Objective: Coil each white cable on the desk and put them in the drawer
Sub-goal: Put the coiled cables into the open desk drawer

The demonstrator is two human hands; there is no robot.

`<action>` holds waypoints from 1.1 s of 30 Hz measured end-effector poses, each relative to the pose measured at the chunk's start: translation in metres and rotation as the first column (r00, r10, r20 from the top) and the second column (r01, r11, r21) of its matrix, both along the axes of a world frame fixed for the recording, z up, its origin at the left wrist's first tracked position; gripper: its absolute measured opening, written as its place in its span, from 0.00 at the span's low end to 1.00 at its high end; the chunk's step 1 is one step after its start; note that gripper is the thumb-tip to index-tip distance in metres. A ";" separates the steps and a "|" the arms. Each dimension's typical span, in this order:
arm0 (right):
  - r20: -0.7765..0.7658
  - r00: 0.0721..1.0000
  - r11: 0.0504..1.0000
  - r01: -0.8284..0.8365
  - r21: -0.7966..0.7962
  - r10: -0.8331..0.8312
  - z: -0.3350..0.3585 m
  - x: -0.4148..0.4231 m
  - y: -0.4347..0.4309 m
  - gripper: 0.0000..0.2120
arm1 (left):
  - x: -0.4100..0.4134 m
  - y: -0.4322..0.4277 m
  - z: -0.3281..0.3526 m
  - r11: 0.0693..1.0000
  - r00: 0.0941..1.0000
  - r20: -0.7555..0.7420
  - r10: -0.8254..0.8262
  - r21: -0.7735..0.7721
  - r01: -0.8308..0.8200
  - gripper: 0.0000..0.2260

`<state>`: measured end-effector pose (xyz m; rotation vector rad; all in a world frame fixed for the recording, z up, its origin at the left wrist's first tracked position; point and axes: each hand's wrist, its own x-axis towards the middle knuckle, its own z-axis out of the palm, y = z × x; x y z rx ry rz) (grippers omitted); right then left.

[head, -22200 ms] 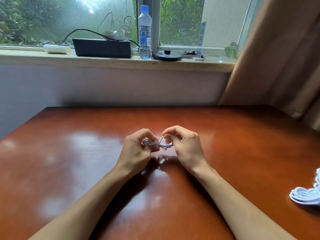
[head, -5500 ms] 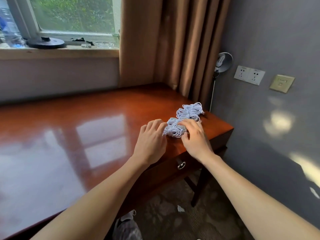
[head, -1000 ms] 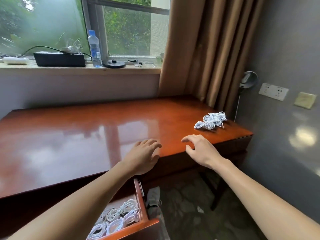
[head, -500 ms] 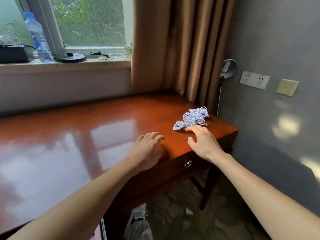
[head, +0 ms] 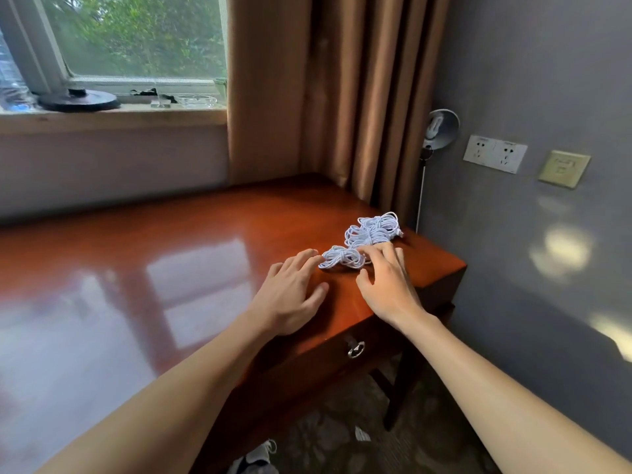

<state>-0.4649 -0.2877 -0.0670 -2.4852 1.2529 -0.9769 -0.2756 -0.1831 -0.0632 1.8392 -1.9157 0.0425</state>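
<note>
the cables lie as a small heap of white coils on the desk, near its right corner, at about one o'clock from the frame's middle. the nearest coil sits at the heap's seven o'clock end, touching the rest. the left hand lies palm down on the wood, fingers straight and a little spread, holding nothing. its fingertips reach just beside that coil's left loop, and it cannot be told whether they touch it. the right hand sits at the coil's four o'clock, fingers loosely stretched and thumb splayed toward nine o'clock. its fingertips rest on the cables where the coil meets the heap, curled round nothing. under the desk edge, at six o'clock from the hands, a drawer shows its front shut, with a ring pull. a curtain hangs at twelve o'clock from the heap, and a window is at ten o'clock. on the wall toward two o'clock are sockets and a lamp.
</note>
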 end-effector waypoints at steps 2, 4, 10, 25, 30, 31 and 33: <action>0.029 1.000 0.996 0.010 -0.087 -0.007 -0.005 0.002 -0.005 0.18 | 0.002 -0.008 -0.001 1.000 1.000 0.001 -0.006 0.003 0.006 0.28; 0.055 0.998 0.986 0.049 -0.161 -0.041 -0.008 0.004 -0.009 0.17 | 0.003 -0.014 -0.002 1.000 1.000 0.005 -0.011 0.011 0.011 0.28; -0.042 0.999 0.985 0.015 -0.172 -0.023 -0.011 0.007 -0.013 0.22 | 0.004 -0.022 -0.007 0.998 0.999 0.012 -0.040 0.055 0.039 0.27; -0.054 0.996 0.995 0.067 -0.077 -0.071 -0.008 0.005 -0.010 0.20 | 0.003 -0.015 -0.005 0.985 0.991 -0.055 0.125 -0.109 -0.130 0.12; 0.007 0.999 0.998 0.045 -0.049 -0.044 -0.010 0.005 -0.012 0.12 | 0.003 -0.014 -0.004 0.988 0.991 -0.041 0.126 -0.081 -0.129 0.15; 0.012 0.999 0.998 0.036 -0.048 -0.036 -0.010 0.005 -0.013 0.10 | 0.003 -0.014 -0.004 0.988 0.990 -0.048 0.130 -0.081 -0.134 0.16; 0.014 1.000 0.998 0.024 -0.052 -0.023 -0.011 0.006 -0.014 0.08 | 0.003 -0.012 -0.003 0.987 0.989 -0.061 0.134 -0.084 -0.139 0.16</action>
